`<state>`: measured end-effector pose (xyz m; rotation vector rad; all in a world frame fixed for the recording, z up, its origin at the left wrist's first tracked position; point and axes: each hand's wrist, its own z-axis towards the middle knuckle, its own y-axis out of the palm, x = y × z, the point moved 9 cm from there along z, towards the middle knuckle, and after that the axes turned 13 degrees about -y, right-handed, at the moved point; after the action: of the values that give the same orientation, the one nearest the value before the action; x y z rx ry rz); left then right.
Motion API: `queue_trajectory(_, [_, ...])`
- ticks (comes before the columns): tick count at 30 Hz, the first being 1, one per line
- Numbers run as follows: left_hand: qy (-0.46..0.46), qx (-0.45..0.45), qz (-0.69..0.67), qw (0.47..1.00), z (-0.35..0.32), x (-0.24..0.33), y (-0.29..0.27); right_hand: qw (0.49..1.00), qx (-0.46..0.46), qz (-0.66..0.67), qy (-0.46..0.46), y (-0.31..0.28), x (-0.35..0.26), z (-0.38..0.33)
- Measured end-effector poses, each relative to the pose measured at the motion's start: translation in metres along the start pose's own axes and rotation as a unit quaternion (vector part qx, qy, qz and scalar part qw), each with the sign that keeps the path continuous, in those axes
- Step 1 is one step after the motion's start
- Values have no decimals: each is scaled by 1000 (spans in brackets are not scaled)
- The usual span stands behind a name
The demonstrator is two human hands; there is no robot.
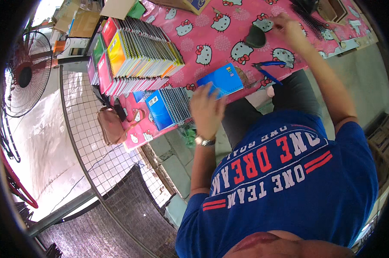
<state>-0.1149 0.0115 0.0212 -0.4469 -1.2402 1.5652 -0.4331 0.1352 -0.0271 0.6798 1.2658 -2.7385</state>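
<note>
On the table (190, 60), I judge the stacks (147, 56) done, one book (226, 79) remaining; left hand (207, 112) loosely spread, right hand (290, 31) I can't tell

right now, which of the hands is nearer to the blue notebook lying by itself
Left: the left hand is at the blue notebook, its fingers over the notebook's left part. The right hand is farther off, up and right, near the dark heart-shaped object.
</note>
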Motion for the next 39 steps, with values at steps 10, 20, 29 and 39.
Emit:
queue_trajectory(10, [93,-142,44,985,-10,14,57,960,-87,255,-78,30,-114,-16])
queue_trajectory(20, [100,-95,52,989,-15,20,52,944,-80,311,-71,49,-138,-19])
queue_trajectory(29, [66,-96,-28,993,28,18,13,930,-103,343,-82,48,-149,-23])
queue_trajectory(39, [8,-71,-53,996,41,15,25,944,-28,317,-82,40,-162,-5])
